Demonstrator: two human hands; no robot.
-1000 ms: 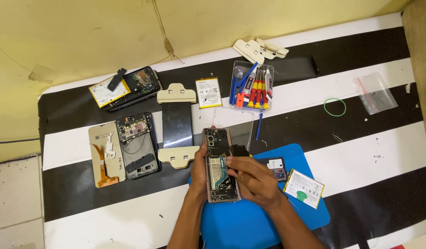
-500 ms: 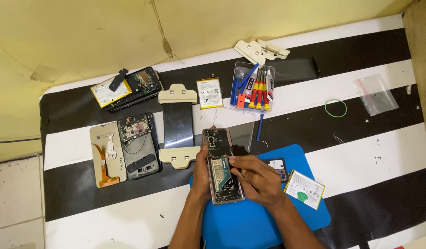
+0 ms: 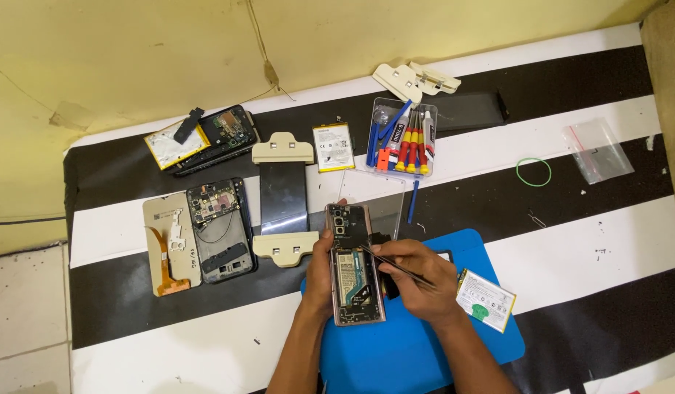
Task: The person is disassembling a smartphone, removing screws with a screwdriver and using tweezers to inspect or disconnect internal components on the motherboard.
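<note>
Blue and smooth, a rubbery work mat (image 3: 425,343) lies on a cloth of broad black and white stripes (image 3: 585,241). Over the mat's upper left corner sits an opened phone (image 3: 354,266), back cover off, showing a pale battery, dark board and thin ribbon cable inside a coppery frame. The left hand (image 3: 321,273) wraps its left edge, fingers closed on the frame. The right hand (image 3: 417,281) pinches slim metal tweezers (image 3: 396,264), tips pointed into the phone's middle.

Just right of that hand lies a flat white battery with a green sticker (image 3: 485,299). To the left, well apart, rest another stripped phone (image 3: 220,230) and a grey panel with an orange flex strip (image 3: 171,244). A dark glass panel held in two beige clamps (image 3: 283,198) lies just above and left of the left hand. Above, a clear tray of red and yellow screwdrivers (image 3: 403,138) stands near a second white battery (image 3: 333,147). A green rubber band (image 3: 534,171) and small clear bag (image 3: 597,150) lie far right.
</note>
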